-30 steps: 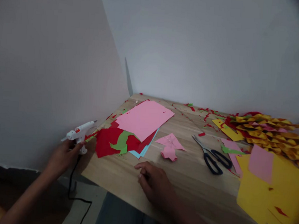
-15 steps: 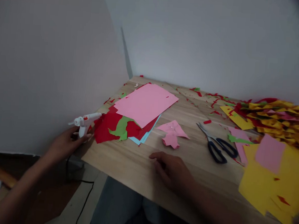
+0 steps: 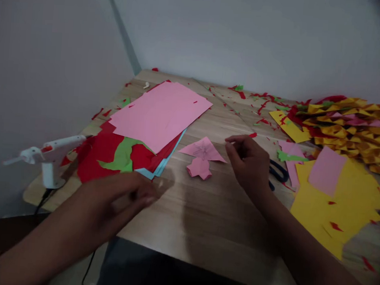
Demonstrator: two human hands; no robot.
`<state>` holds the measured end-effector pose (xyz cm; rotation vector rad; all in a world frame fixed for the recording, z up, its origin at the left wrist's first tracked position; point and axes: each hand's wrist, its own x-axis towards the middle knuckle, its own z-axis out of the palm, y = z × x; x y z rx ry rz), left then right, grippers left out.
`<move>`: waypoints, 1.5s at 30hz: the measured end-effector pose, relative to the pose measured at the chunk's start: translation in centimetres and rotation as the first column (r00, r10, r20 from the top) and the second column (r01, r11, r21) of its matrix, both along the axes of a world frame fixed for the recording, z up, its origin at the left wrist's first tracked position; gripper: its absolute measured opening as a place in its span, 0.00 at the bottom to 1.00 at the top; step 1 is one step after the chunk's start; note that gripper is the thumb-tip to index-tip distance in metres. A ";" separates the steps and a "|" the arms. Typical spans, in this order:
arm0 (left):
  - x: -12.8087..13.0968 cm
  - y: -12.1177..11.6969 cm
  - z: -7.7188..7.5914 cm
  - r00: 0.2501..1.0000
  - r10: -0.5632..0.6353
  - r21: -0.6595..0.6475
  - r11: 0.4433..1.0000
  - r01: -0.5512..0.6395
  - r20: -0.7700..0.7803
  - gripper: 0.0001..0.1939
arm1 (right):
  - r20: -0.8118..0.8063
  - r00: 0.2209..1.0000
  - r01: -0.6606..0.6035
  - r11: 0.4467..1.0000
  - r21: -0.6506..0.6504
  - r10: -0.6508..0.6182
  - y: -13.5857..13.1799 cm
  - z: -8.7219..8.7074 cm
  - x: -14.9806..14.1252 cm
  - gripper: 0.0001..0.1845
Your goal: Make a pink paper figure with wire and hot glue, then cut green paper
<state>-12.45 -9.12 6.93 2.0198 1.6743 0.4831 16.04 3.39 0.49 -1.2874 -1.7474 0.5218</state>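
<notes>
A white glue gun (image 3: pixel 51 152) stands on the wooden table's (image 3: pixel 211 213) left edge, free of my hands. My left hand (image 3: pixel 121 200) hovers low over the table near the red and green paper (image 3: pixel 111 152), fingers stretched and blurred, holding nothing. My right hand (image 3: pixel 249 164) is raised over the black scissors (image 3: pixel 280 172), fingers loosely curled, with nothing visible in them. A folded pink paper piece (image 3: pixel 202 158) lies between the two hands. A large pink sheet (image 3: pixel 161 112) tops the paper stack.
Yellow sheets (image 3: pixel 335 209) with a pink square (image 3: pixel 326 171) lie at the right. A heap of yellow and red folded paper (image 3: pixel 350 123) fills the back right. Red scraps are scattered by the walls. The glue gun's black cord (image 3: pixel 43 197) hangs off the left edge.
My left hand has let go of the glue gun, which now stands on the table, and moved right. My right hand lifted from the table toward the scissors. The view shifted.
</notes>
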 end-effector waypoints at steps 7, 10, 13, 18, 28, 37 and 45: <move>4.9 14.7 -4.4 0.996 -0.088 0.048 0.995 0.088 0.002 0.09 | 0.283 0.932 -0.201 0.973 -0.114 0.226 4.8 -1.6 -1.4 0.12; 4.8 15.6 -6.8 0.992 -0.127 0.095 0.988 0.126 0.013 0.11 | 0.265 0.903 -0.319 0.941 -0.111 0.338 5.7 -2.3 -1.2 0.14; 4.7 15.1 -8.1 0.981 -0.196 0.187 0.964 0.189 0.015 0.14 | 0.179 0.908 -0.359 0.924 -0.132 0.379 5.8 -3.0 -0.5 0.15; 4.7 15.0 -8.7 0.968 -0.248 0.229 0.940 0.251 -0.043 0.11 | 0.220 0.892 -0.363 0.915 -0.174 0.396 5.5 -3.2 -0.1 0.15; 4.8 14.8 -9.0 0.977 -0.201 0.240 0.948 0.211 -0.067 0.09 | 0.338 0.841 -0.382 0.906 -0.183 0.423 5.3 -2.7 -0.1 0.16; 4.8 14.7 -9.2 0.978 -0.188 0.244 0.948 0.205 -0.088 0.09 | 0.374 0.823 -0.380 0.903 -0.199 0.428 5.0 -2.5 -0.1 0.22; 4.7 14.6 -9.4 0.980 -0.180 0.264 0.944 0.197 -0.089 0.09 | 0.332 0.865 -0.340 0.926 -0.163 0.376 4.9 -2.5 0.3 0.15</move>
